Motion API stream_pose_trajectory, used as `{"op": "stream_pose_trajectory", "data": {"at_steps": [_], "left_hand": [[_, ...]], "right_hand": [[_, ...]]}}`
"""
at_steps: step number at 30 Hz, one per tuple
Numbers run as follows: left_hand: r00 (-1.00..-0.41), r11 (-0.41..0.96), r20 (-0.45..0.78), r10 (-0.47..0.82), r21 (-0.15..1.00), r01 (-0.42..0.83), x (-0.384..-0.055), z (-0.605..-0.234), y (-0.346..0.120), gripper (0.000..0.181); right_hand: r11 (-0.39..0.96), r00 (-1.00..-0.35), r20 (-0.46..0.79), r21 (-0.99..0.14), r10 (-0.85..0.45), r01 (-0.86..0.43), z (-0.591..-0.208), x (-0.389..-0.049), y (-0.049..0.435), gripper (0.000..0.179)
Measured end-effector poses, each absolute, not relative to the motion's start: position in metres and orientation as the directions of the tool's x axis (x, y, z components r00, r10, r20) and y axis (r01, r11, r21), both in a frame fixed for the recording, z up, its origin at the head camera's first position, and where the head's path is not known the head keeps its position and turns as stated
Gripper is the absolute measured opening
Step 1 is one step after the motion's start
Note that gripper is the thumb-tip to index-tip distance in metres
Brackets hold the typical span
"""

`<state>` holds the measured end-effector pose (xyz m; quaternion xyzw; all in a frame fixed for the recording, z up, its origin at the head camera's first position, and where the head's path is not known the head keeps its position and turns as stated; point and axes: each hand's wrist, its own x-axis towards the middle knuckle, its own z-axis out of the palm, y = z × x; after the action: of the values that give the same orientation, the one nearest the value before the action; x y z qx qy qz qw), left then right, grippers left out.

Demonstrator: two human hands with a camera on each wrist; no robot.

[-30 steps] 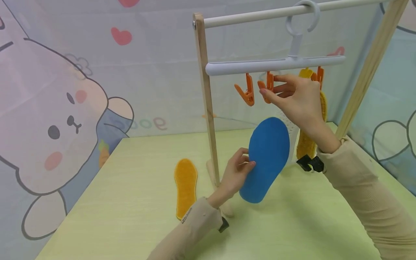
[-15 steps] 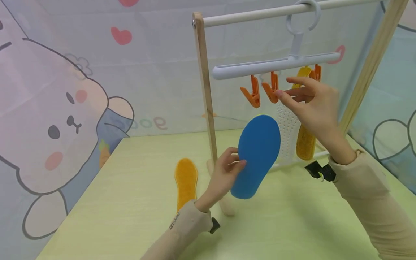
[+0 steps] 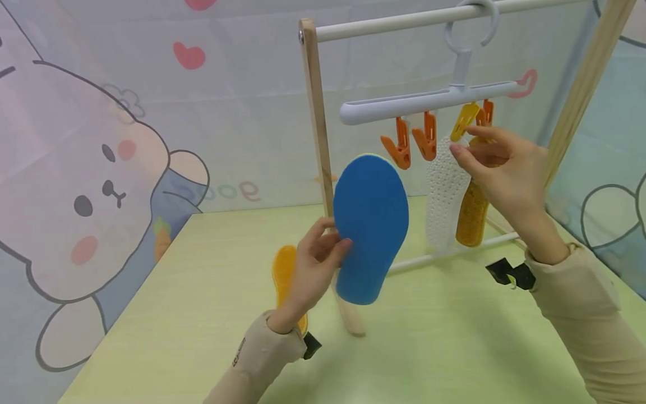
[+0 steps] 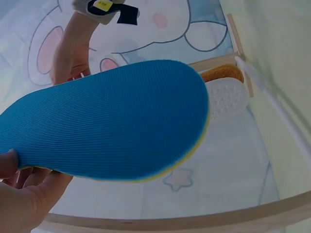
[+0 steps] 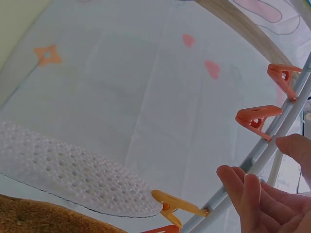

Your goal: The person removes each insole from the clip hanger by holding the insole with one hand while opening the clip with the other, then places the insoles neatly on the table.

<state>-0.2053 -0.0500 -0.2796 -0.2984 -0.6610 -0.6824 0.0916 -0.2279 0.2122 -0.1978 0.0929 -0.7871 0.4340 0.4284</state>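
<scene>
My left hand [image 3: 315,264] pinches a blue insole [image 3: 370,224] by its long edge and holds it up over the table. In the left wrist view the ribbed blue face shows a thin yellow rim, with the thumb on top and the fingers behind. My right hand [image 3: 510,168] is raised near the yellow clip [image 3: 465,120]; in the right wrist view its thumb and fingers stand apart with nothing between them. That clip grips a white dimpled insole [image 3: 444,196]. Beside it hangs a brown-yellow fuzzy insole [image 3: 472,219] under an orange clip [image 3: 485,112]. Two orange clips [image 3: 402,143] hold nothing.
A grey-white hanger [image 3: 398,106] hooks over the white rail [image 3: 404,25] of a wooden-sided stand [image 3: 317,112]. On the table [image 3: 202,280] lies an orange-yellow insole [image 3: 284,269], partly hidden by my left hand. A cartoon-print curtain [image 3: 242,112] backs the table.
My right hand has let go of an orange clip and moved right. My left hand has carried the blue insole left and turned it more face-on. The hanger has swung slightly.
</scene>
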Motion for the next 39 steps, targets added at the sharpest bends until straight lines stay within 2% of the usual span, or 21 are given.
{"op": "stream_pose_trajectory", "data": {"at_steps": [7,20,29,39], "left_hand": [[-0.846,-0.050,0.498,0.190,0.866,0.498,-0.203,-0.266,-0.076,0.029],[-0.878,-0.057,0.475,0.054,0.879,0.473,-0.213,-0.261,-0.128,0.025],[-0.937,-0.003,0.351,0.004,0.937,0.351,-0.235,-0.270,-0.149,0.022],[-0.984,0.056,0.174,0.039,0.983,0.176,-0.258,-0.287,-0.163,0.027]], "right_hand": [[0.588,-0.634,0.733,-0.633,0.246,-0.503,-0.204,-0.231,0.221,0.037],[0.571,-0.701,0.669,-0.685,0.246,-0.453,-0.221,-0.235,0.234,0.039],[0.608,-0.718,0.651,-0.680,0.244,-0.410,-0.233,-0.237,0.244,0.043],[0.624,-0.755,0.620,-0.682,0.215,-0.383,-0.246,-0.235,0.255,0.042]]}}
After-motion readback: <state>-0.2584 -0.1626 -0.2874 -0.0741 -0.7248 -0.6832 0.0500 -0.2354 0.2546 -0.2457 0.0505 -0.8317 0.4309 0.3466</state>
